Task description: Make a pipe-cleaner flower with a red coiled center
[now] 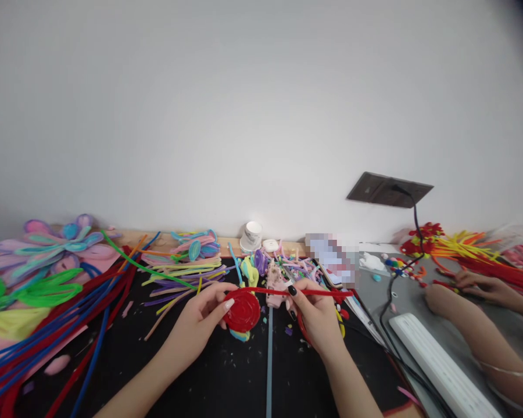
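My left hand (207, 310) pinches the edge of a flat red pipe cleaner coil (243, 312), wound into a round disc. From the disc's top a straight red pipe cleaner strand (268, 291) runs right into my right hand (314, 310), whose thumb and fingers are closed on it. The strand's end sticks out past that hand. Beneath the coil a yellow and blue fuzzy piece (240, 335) peeks out. Just behind my hands lie a pale pink clip-like object (275, 284), a purple fuzzy piece (260, 262) and a yellow fuzzy piece (249, 271).
Long blue and red pipe cleaners (87, 307) and a fuzzy flower (65, 244) fill the left. A paper cup (251, 235) and a phone (331, 261) stand behind. A power strip (436, 360) lies right, near a co-worker's hands (483, 287); a black cable (390, 296) hangs from the wall socket.
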The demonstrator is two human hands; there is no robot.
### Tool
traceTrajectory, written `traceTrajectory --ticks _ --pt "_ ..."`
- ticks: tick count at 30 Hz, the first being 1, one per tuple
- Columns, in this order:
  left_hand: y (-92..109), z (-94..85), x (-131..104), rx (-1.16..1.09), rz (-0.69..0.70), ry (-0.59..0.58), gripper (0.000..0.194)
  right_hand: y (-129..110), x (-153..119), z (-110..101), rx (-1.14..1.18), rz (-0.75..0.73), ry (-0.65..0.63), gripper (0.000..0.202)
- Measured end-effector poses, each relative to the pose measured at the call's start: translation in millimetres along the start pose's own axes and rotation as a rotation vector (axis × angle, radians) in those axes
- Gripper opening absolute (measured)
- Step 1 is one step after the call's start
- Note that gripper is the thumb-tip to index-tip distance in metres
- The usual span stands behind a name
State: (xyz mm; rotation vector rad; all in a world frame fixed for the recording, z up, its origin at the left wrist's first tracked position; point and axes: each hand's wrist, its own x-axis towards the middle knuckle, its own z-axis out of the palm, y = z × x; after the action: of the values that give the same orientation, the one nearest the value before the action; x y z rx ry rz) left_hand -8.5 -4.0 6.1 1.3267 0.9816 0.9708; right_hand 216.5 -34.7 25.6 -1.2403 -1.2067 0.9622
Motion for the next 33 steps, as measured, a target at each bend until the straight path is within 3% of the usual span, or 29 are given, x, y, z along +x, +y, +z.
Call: traceTrajectory --ticks 11,23,33 --pt "0.0 0.2 1.2 -0.022 -0.02 0.07 0.026 3.4 1.6 1.2 0.011 -0.003 -0.031 0.027" --pt "1.3 0.4 0.9 -0.057 -0.024 0.019 0.028 2.5 3.4 1.8 -0.016 0.024 -0.033 0.028" --pt "4.5 0.5 -0.2 -0.05 -0.028 0.081 0.028 -1.7 2.5 3.2 -0.02 0.054 -0.088 0.023"
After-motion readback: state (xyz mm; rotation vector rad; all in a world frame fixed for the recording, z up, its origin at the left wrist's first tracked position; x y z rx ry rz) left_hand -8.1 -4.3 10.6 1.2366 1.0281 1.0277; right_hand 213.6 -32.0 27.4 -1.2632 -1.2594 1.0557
